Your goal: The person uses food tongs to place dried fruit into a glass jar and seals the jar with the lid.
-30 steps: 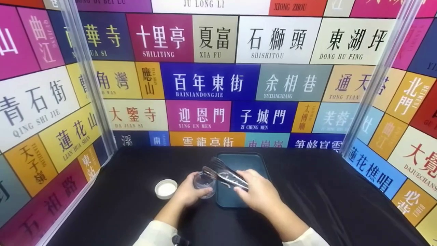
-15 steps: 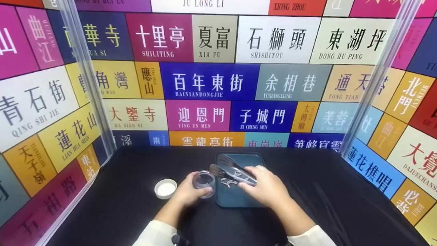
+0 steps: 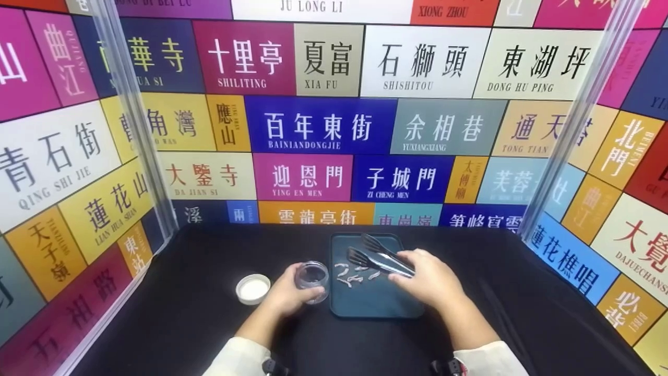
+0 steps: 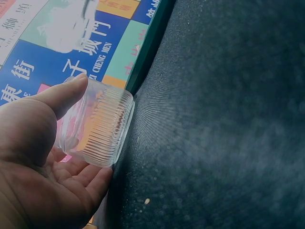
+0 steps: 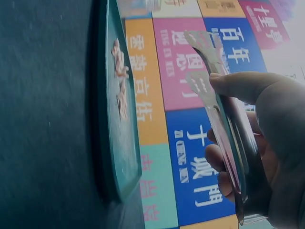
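Left hand: the left hand (image 3: 287, 293) has its grip around a clear jar (image 3: 312, 282), thumb on one side and fingers curled on the other.
Jar: upright, its open mouth facing up, beside the left edge of the tray (image 3: 373, 305); its sides are ridged; whether it touches the tray I cannot tell.
Right hand: the right hand (image 3: 432, 281) has its grip on the metal tongs (image 3: 383, 261), thumb across one arm and fingers round the other.
Tongs: held above the tray's far half, slotted tips pointing toward its far edge and left side; the two tips stand apart.
Pale strips: several small pale strips (image 3: 355, 279) lie scattered on the tray, mostly toward its left edge, in the far half.
Tray: dark teal with rounded corners, lying flat just short of the far edge of the black-covered counter (image 3: 182, 324).
Lid: a round white lid (image 3: 253, 289) lies on the counter, to the left of the jar, nearer the counter's left edge.
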